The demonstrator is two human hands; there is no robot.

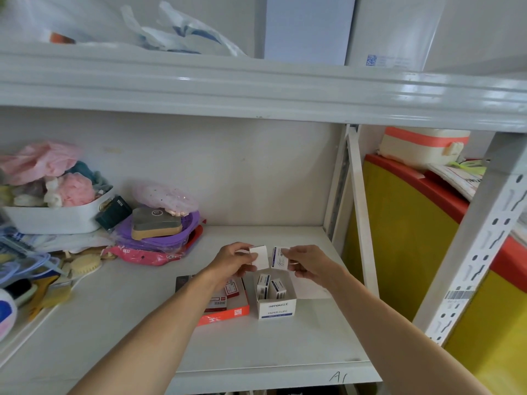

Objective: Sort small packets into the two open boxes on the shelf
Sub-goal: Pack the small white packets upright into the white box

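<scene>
Two open boxes stand side by side on the white shelf (285,343). The white paper-clip box (276,308) holds two small white-and-blue packets (278,288) standing upright. Left of it, the orange box (225,316) holds red-and-white packets (232,289), partly hidden by my left forearm. My left hand (232,262) grips a small white packet (261,258) above the boxes. My right hand (308,263) pinches a white-and-blue packet (280,258) right beside it, above the white box.
Clutter fills the shelf's left side: a white basket (57,219) of soft pink items, purple items (159,235), a red bag (145,255), brushes (54,293). A dark card (182,282) lies behind the orange box. Shelf uprights (360,212) stand right; yellow-red bin (410,240) beyond.
</scene>
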